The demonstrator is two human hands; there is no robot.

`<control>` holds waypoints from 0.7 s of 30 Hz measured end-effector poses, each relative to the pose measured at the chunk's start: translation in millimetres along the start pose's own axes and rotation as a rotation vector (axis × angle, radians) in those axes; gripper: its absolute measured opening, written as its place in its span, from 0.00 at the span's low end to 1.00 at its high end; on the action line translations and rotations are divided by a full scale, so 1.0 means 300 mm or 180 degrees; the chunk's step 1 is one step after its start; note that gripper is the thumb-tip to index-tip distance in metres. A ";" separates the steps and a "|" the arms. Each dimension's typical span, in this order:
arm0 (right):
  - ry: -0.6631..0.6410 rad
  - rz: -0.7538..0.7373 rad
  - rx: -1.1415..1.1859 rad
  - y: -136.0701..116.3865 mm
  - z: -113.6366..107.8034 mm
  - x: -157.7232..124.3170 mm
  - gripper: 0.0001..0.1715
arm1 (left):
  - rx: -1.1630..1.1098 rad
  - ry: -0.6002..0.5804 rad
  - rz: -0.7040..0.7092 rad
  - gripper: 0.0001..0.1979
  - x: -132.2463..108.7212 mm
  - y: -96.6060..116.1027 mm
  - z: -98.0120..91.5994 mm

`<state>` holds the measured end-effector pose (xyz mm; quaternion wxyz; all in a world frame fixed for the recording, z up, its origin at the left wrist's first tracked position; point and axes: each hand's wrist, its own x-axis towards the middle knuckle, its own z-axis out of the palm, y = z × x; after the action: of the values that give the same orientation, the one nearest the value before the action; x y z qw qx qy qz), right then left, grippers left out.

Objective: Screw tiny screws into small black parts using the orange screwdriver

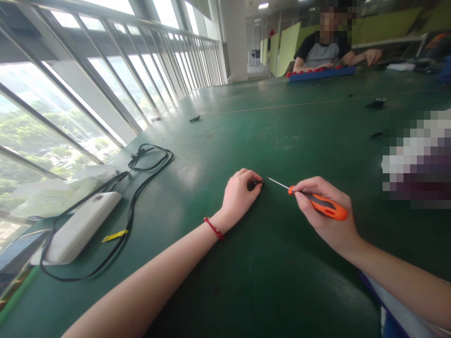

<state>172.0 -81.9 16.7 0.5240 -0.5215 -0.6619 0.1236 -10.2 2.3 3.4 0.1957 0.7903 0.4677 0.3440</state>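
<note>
Near the middle of the green table [211, 155], my left hand [239, 190] pinches a small black part [252, 184] between thumb and fingers. Its exact kind cannot be made out, and the fingers cover some of it. A red bracelet [213, 228] circles the left wrist. To the right, my right hand [326, 211] is closed around a screwdriver [322, 205] with an orange and dark grey handle. The thin metal shaft points left, and its tip is close to the black part, with a small gap between them.
A white power strip [84, 225] with a looped black cable [131, 211] lies on the left, beside the railing [148, 56]. Across the table a person [324, 47] sits behind a blue tray [322, 73] of red pieces. Small black pieces [376, 103] lie farther off.
</note>
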 end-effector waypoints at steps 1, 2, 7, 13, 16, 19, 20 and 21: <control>-0.0007 0.0000 0.0006 0.000 0.000 0.001 0.02 | 0.0005 -0.0004 0.0000 0.04 0.001 -0.002 0.000; -0.0014 -0.0004 0.0018 -0.001 -0.001 0.001 0.02 | -0.0005 -0.0006 -0.0003 0.04 0.002 -0.004 0.000; 0.0030 0.0086 0.0035 0.000 -0.002 0.007 0.02 | 0.0005 0.0014 -0.0065 0.06 0.004 -0.007 0.002; -0.0020 0.0301 0.0107 0.007 0.003 0.013 0.02 | 0.0268 0.0068 -0.0106 0.05 0.000 -0.009 0.003; -0.0067 0.0305 0.0108 0.006 0.004 0.013 0.02 | 0.0257 0.0046 -0.0070 0.05 -0.002 -0.012 0.002; -0.0070 0.0305 0.0081 0.004 0.003 0.014 0.03 | 0.0238 0.0043 -0.0055 0.05 -0.002 -0.010 0.000; -0.0068 0.0310 0.0071 0.004 0.003 0.014 0.03 | 0.0222 0.0043 -0.0055 0.05 -0.001 -0.009 -0.001; -0.0067 0.0310 0.0065 0.004 0.003 0.014 0.03 | 0.0206 0.0045 -0.0061 0.05 -0.001 -0.008 -0.002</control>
<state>172.3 -77.6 17.8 0.5157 -0.5464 -0.6399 0.1612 -12.1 3.3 2.2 0.1700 0.7893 0.4875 0.3323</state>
